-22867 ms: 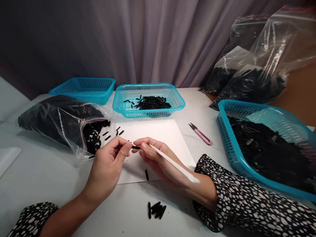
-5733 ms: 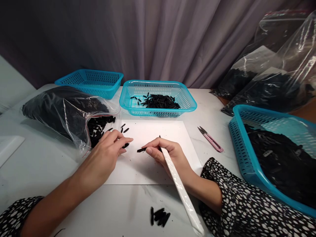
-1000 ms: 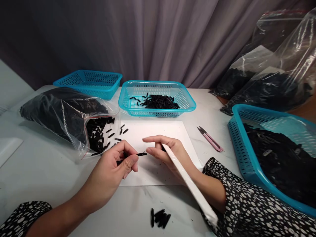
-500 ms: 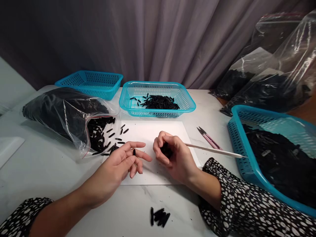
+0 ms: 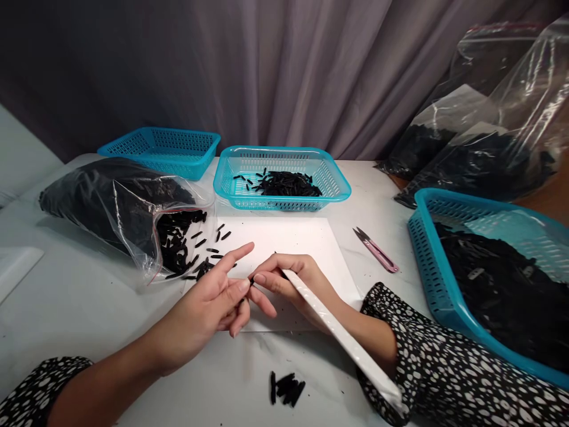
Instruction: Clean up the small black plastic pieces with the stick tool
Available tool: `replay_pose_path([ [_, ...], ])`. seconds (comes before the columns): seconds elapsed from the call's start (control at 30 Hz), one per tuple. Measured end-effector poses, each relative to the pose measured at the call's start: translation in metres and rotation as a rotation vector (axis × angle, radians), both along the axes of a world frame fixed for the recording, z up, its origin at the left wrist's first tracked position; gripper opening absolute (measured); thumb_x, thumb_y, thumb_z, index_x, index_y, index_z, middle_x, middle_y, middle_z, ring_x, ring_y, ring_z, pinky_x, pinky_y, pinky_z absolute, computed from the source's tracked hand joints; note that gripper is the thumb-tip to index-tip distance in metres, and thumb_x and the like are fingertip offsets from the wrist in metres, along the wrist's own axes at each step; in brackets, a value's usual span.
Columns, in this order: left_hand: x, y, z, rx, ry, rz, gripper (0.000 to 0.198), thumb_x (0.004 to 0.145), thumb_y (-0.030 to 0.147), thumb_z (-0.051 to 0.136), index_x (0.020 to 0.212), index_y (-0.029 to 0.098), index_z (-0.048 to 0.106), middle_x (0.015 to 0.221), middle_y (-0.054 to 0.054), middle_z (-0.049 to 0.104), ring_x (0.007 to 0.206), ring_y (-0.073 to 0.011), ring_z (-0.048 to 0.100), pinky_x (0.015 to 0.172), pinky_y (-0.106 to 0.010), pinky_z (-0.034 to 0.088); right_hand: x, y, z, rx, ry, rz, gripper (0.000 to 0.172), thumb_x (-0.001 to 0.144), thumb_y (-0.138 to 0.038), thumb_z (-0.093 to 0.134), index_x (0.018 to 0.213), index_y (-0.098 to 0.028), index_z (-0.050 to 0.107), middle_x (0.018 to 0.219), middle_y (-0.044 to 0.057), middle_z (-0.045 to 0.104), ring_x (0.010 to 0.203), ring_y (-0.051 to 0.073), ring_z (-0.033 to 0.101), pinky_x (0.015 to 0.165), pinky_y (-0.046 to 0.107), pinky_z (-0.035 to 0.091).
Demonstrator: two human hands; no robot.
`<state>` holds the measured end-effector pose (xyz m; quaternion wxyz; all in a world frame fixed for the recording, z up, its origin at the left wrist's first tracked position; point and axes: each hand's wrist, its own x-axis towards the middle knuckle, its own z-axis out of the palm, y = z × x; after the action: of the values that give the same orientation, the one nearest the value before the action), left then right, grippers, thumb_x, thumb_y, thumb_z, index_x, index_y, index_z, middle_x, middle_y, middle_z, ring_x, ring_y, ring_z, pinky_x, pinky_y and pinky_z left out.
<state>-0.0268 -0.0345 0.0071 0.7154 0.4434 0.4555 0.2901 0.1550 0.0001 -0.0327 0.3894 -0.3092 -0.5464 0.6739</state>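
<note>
Over a white sheet (image 5: pixel 311 237), my two hands meet. My left hand (image 5: pixel 208 305) pinches a small black strip-like piece (image 5: pixel 252 281) between thumb and finger, its index finger stretched out. At that same piece are the thumb and index fingertips of my right hand (image 5: pixel 297 279). A long white stick (image 5: pixel 340 332) is held in my right hand too, slanting back over the wrist toward the sleeve. Its front end is hidden by the fingers. Left of my hands, loose black pieces (image 5: pixel 201 243) spill from an open clear zip bag (image 5: pixel 133 207).
A blue basket (image 5: pixel 284 201) with black pieces stands at the back, beside another blue basket (image 5: pixel 200 163). Pink-handled thread snips (image 5: pixel 377 252) lie right. A large blue basket (image 5: pixel 420 261) holds dark material; filled plastic bags (image 5: pixel 489 148) stand behind. A small black pile (image 5: pixel 288 388) lies in front.
My right hand has moved left to my left hand, its fingertips now at the black piece. The white stick has swung from pointing right to slanting down toward me.
</note>
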Motion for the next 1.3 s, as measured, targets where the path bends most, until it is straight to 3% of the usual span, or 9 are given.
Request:
replay_pose_path([
  [0.17, 0.0, 0.004, 0.006, -0.013, 0.022, 0.116, 0.064, 0.094, 0.044, 0.055, 0.15, 0.022, 0.033, 0.086, -0.006, 0.074, 0.058, -0.0106, 0.044, 0.062, -0.029, 0.034, 0.0, 0.0, 0.003, -0.134, 0.002, -0.148, 0.024, 0.081, -0.038, 0.077, 0.077, -0.015, 0.072, 0.047, -0.01, 0.036, 0.045, 0.006, 0.022, 0.044, 0.025, 0.015],
  [0.3, -0.003, 0.007, -0.005, 0.069, 0.02, 0.203, 0.056, 0.089, 0.031, 0.064, 0.141, 0.025, 0.045, 0.102, -0.005, 0.072, 0.073, -0.0132, 0.06, 0.072, -0.028, 0.046, 0.001, 0.001, 0.003, -0.187, 0.066, -0.154, 0.024, 0.079, -0.038, 0.079, 0.079, -0.015, 0.074, 0.047, -0.01, 0.037, 0.045, 0.006, 0.021, 0.043, 0.025, 0.013],
  [0.4, -0.005, 0.009, -0.012, 0.147, 0.013, 0.253, 0.052, 0.089, 0.036, 0.068, 0.138, 0.03, 0.049, 0.113, -0.004, 0.069, 0.095, -0.0181, 0.07, 0.09, -0.032, 0.051, 0.002, 0.001, 0.001, -0.198, 0.127, -0.137, 0.02, 0.08, -0.035, 0.079, 0.084, -0.015, 0.076, 0.047, -0.01, 0.035, 0.045, 0.006, 0.019, 0.042, 0.025, 0.012],
  [0.47, -0.005, 0.009, -0.013, 0.151, 0.026, 0.278, 0.056, 0.088, 0.039, 0.07, 0.139, 0.029, 0.048, 0.107, -0.003, 0.071, 0.099, -0.0215, 0.073, 0.096, -0.034, 0.052, 0.002, 0.001, -0.001, -0.207, 0.153, -0.131, 0.019, 0.08, -0.034, 0.079, 0.086, -0.016, 0.076, 0.047, -0.011, 0.033, 0.045, 0.006, 0.018, 0.042, 0.024, 0.011],
  [0.67, -0.001, 0.01, -0.002, 0.138, 0.142, 0.241, 0.065, 0.084, 0.044, 0.073, 0.14, 0.019, 0.05, 0.094, -0.009, 0.08, 0.083, -0.024, 0.078, 0.078, -0.033, 0.061, 0.002, 0.001, 0.002, -0.2, 0.152, -0.146, 0.02, 0.079, -0.035, 0.08, 0.086, -0.016, 0.077, 0.047, -0.01, 0.035, 0.045, 0.006, 0.02, 0.043, 0.024, 0.013],
  [0.8, -0.001, 0.01, 0.001, 0.205, 0.211, 0.26, 0.033, 0.08, 0.037, 0.075, 0.107, 0.018, 0.071, 0.077, -0.006, 0.08, 0.068, -0.019, 0.076, 0.061, -0.025, 0.058, 0.002, -0.001, 0.006, -0.176, 0.126, -0.13, 0.021, 0.079, -0.036, 0.078, 0.085, -0.016, 0.076, 0.048, -0.009, 0.037, 0.046, 0.006, 0.022, 0.044, 0.025, 0.015],
  [0.9, -0.001, 0.009, 0.001, 0.295, 0.233, 0.296, 0.01, 0.074, 0.027, 0.079, 0.076, 0.02, 0.074, 0.062, 0.0, 0.074, 0.055, -0.0129, 0.067, 0.052, -0.02, 0.052, 0.003, -0.002, 0.006, -0.159, 0.089, -0.129, 0.023, 0.079, -0.038, 0.076, 0.087, -0.016, 0.075, 0.049, -0.01, 0.035, 0.047, 0.007, 0.022, 0.045, 0.025, 0.015],
  [0.97, -0.002, 0.009, 0.001, 0.351, 0.251, 0.326, 0.01, 0.069, 0.022, 0.081, 0.065, 0.02, 0.073, 0.057, 0.002, 0.069, 0.052, -0.0101, 0.061, 0.049, -0.018, 0.048, 0.002, -0.002, 0.006, -0.157, 0.072, -0.139, 0.024, 0.079, -0.039, 0.076, 0.086, -0.016, 0.075, 0.049, -0.01, 0.033, 0.047, 0.008, 0.022, 0.045, 0.026, 0.014],
  [1.3, -0.003, 0.01, -0.004, 0.322, 0.254, 0.356, 0.004, 0.079, 0.025, 0.077, 0.08, 0.022, 0.08, 0.073, -0.001, 0.077, 0.069, -0.0143, 0.072, 0.07, -0.023, 0.058, 0.001, -0.001, 0.004, -0.23, 0.241, -0.141, 0.016, 0.081, -0.033, 0.069, 0.078, -0.018, 0.064, 0.048, -0.01, 0.04, 0.042, 0.006, 0.02, 0.041, 0.023, 0.013],
])
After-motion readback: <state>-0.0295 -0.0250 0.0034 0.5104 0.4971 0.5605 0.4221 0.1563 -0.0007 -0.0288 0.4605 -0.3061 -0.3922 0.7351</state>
